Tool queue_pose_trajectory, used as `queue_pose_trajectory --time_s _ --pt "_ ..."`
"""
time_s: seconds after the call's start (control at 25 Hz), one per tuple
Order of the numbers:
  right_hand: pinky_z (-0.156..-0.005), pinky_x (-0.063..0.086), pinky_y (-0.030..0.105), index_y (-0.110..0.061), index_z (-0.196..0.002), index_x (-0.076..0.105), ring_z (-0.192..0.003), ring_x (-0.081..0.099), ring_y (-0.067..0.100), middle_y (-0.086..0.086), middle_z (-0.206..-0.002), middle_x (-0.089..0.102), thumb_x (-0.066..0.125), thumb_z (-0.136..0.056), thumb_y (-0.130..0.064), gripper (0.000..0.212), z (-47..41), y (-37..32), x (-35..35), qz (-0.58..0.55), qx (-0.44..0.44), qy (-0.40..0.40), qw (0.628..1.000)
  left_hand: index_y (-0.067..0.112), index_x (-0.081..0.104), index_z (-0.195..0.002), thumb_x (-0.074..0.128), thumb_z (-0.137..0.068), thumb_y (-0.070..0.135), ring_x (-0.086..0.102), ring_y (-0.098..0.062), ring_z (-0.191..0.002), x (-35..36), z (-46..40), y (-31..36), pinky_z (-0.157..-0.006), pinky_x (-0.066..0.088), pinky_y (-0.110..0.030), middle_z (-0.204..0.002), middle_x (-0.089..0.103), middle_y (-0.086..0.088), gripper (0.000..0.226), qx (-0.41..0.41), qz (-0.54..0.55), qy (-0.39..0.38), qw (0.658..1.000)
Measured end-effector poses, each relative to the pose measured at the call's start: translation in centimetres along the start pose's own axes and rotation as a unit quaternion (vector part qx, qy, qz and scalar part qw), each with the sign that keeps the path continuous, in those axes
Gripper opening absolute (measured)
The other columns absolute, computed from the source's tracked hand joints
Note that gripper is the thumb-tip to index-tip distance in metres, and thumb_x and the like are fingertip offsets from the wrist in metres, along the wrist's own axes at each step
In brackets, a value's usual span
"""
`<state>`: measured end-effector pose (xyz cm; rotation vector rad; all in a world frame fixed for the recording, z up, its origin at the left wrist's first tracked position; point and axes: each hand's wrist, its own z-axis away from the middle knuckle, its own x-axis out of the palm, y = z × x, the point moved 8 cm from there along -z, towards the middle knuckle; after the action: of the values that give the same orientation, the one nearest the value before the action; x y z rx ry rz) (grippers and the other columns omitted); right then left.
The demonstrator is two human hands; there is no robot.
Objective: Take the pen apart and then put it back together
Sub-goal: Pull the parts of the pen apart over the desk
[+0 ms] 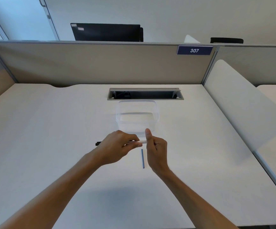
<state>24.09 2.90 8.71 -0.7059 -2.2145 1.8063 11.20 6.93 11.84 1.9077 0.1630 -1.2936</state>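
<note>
One pen barrel (141, 142), whitish, held level above the desk (51, 129): left hand (115, 148) fingers curled round it, right hand (155, 150) pinching its end, thumb up. One blue refill (142, 158) on the desk below. One clear container (137, 116) behind.

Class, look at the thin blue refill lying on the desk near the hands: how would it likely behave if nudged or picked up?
The blue refill looks round and slender, so it would probably roll sideways on the smooth desk if nudged. Being so thin, it is likely very light and slightly bendy. Lying flat, it may be fiddly to pinch up.
</note>
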Motion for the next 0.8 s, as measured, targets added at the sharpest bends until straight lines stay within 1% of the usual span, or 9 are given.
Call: queue_pose_trajectory --time_s 0.08,0.16,0.24,0.32,0.48,0.56,0.64,0.72,0.8 --pt "-0.046 0.022 0.025 -0.014 -0.048 0.025 -0.045 0.023 0.015 -0.008 -0.043 0.023 0.047 -0.102 -0.039 0.063 0.2 1.6 0.2 -0.016 0.089 -0.001 0.996 0.022 0.067 -0.093 0.038 -0.099 0.049 0.053 -0.017 -0.056 -0.3 0.3 0.9 -0.047 0.044 -0.035 -0.070 0.061 0.005 0.040 0.064 -0.153 0.066 0.984" --pt "-0.039 0.025 0.020 -0.008 -0.052 0.026 -0.042 0.025 0.016 -0.003 -0.043 0.024 0.043 -0.102 -0.043 0.064 0.2 2.4 0.4 -0.025 0.142 -0.011 0.989 0.017 0.066 -0.092 0.039 -0.101 0.041 0.051 -0.017 -0.052 0.0 0.9 2.1 -0.038 0.035 -0.028 -0.071 0.057 0.004 0.037 0.117 -0.243 0.107 0.957" --pt "-0.034 0.025 0.017 -0.014 -0.049 0.025 -0.037 0.025 0.011 -0.007 -0.040 0.025 0.043 -0.102 -0.045 0.064 0.3 2.3 0.4 -0.025 0.162 -0.021 0.986 0.013 0.065 -0.092 0.048 -0.100 0.033 0.049 -0.016 -0.050 0.1 1.3 2.8 -0.038 0.027 -0.024 -0.069 0.054 0.002 0.028 0.142 -0.273 0.134 0.942" --pt "-0.033 0.024 0.017 -0.019 -0.046 0.023 -0.035 0.024 0.009 -0.011 -0.037 0.024 0.046 -0.102 -0.042 0.065 0.2 1.9 0.4 -0.029 0.155 -0.023 0.987 0.014 0.062 -0.100 0.052 -0.099 0.032 0.052 -0.017 -0.051 -0.1 1.4 3.1 -0.037 0.028 -0.024 -0.069 0.058 0.002 0.021 0.153 -0.269 0.158 0.938" --pt "-0.043 0.023 0.021 -0.018 -0.047 0.023 -0.040 0.023 0.010 -0.012 -0.038 0.026 0.047 -0.103 -0.031 0.062 0.1 0.6 0.2 -0.049 0.086 -0.009 0.995 0.016 0.064 -0.094 0.051 -0.097 0.038 0.043 -0.018 -0.049 -0.9 1.4 2.4 -0.039 0.038 -0.031 -0.063 0.056 0.006 0.026 0.114 -0.148 0.154 0.970" --pt "-0.044 0.022 0.023 -0.018 -0.048 0.023 -0.041 0.022 0.010 -0.013 -0.039 0.025 0.048 -0.103 -0.026 0.061 0.0 -0.2 -0.2 -0.041 0.039 0.004 0.998 0.019 0.069 -0.088 0.056 -0.096 0.039 0.036 -0.016 -0.050 -1.2 0.7 1.6 -0.046 0.037 -0.033 -0.056 0.048 0.006 0.025 0.058 0.007 0.103 0.993" --pt "-0.045 0.022 0.020 -0.024 -0.047 0.025 -0.040 0.024 0.007 -0.011 -0.038 0.027 0.049 -0.103 -0.020 0.061 0.0 -1.1 -0.5 -0.024 -0.023 0.008 0.999 0.022 0.072 -0.084 0.061 -0.095 0.034 0.037 -0.013 -0.050 -0.9 0.1 0.9 -0.051 0.036 -0.032 -0.055 0.049 -0.003 0.020 0.004 0.149 0.031 0.988" --pt "-0.046 0.021 0.019 -0.028 -0.050 0.026 -0.041 0.024 0.007 -0.011 -0.040 0.028 0.049 -0.102 -0.019 0.058 0.0 -1.8 -0.6 -0.008 -0.071 0.007 0.997 0.019 0.074 -0.087 0.062 -0.093 0.035 0.042 -0.014 -0.051 -0.6 -0.3 0.7 -0.053 0.037 -0.028 -0.058 0.054 -0.008 0.021 -0.019 0.185 -0.020 0.982" --pt "-0.047 0.021 0.022 -0.026 -0.052 0.027 -0.044 0.023 0.007 -0.010 -0.043 0.027 0.048 -0.102 -0.021 0.055 -0.1 -1.3 -0.5 -0.012 -0.065 0.000 0.998 0.018 0.074 -0.095 0.059 -0.092 0.040 0.046 -0.014 -0.050 -0.8 -0.4 0.5 -0.052 0.039 -0.024 -0.059 0.058 -0.004 0.027 -0.015 0.133 -0.021 0.991"
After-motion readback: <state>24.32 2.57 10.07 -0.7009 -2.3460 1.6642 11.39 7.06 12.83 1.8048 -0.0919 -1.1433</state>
